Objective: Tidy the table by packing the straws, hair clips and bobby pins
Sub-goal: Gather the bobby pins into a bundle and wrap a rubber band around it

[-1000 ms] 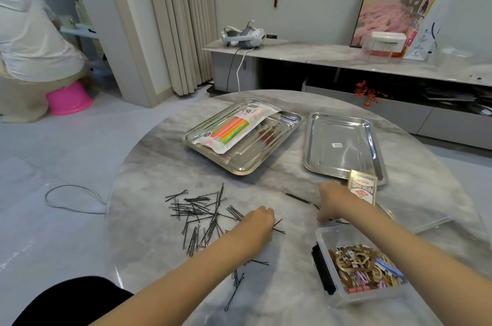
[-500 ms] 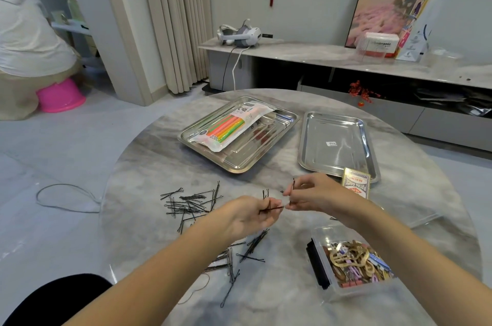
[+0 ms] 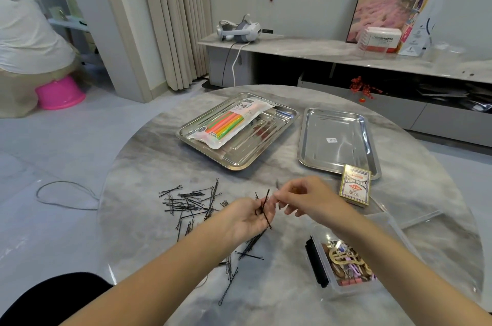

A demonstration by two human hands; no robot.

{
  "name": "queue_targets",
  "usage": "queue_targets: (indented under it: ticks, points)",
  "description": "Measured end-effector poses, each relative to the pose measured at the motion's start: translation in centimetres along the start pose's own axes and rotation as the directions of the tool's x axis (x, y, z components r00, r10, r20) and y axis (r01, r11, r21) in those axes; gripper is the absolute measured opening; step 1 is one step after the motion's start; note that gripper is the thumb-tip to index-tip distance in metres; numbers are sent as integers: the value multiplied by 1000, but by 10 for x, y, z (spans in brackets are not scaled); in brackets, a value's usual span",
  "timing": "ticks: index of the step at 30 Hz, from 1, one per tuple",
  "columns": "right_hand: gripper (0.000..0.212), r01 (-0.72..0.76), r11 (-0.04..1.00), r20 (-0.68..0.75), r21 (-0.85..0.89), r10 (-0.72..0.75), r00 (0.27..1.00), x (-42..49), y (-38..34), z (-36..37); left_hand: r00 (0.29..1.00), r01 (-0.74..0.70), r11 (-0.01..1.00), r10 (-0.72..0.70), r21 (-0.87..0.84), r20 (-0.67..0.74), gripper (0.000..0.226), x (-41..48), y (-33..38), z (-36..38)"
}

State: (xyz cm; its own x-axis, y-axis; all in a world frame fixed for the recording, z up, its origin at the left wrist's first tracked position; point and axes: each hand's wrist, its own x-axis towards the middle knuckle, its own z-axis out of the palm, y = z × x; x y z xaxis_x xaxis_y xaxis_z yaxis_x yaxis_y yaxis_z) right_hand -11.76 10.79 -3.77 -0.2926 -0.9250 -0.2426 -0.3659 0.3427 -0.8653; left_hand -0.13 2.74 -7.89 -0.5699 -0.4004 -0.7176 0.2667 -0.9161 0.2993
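Bobby pins [image 3: 266, 208]: a few pinched in left hand [image 3: 243, 219], right hand [image 3: 306, 196] pinching one just beside. Rest in loose pile [image 3: 191, 203] left of and under the grip. Light, thin, springy, slippery; probably best pinched mid-shaft, bunched parallel.

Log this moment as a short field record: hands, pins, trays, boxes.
left hand: grips a bobby pin bundle
right hand: pinches a single bobby pin, blurred
loose bobby pins: scattered on the marble table, mostly left of the hands
straw pack: lies in the left steel tray
right steel tray: only a small sticker inside
clear box: open, hair clips inside
playing card box: at the right tray's near edge
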Motion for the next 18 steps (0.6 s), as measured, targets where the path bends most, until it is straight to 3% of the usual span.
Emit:
queue_targets:
  ticks: [3,6,11,18]
  points:
    - [24,113,956,-20,-273,-123,992,0,-2,9,999,30,1000,-30,4,33,27,0,-5,3]
    - [30,89,904,-116,-419,-150,982,3,9,17,999,38,999,-39,11,39,28,1,-8,4]
    - [26,84,913,-196,-399,-174,965,3,16,21,998,-10,1000,8,20,61,27,-4,-8,6]
    - [17,-46,904,-239,-424,-63,969,-1,19,31,997,-33,995,26,93,75,25,-11,-16,12]
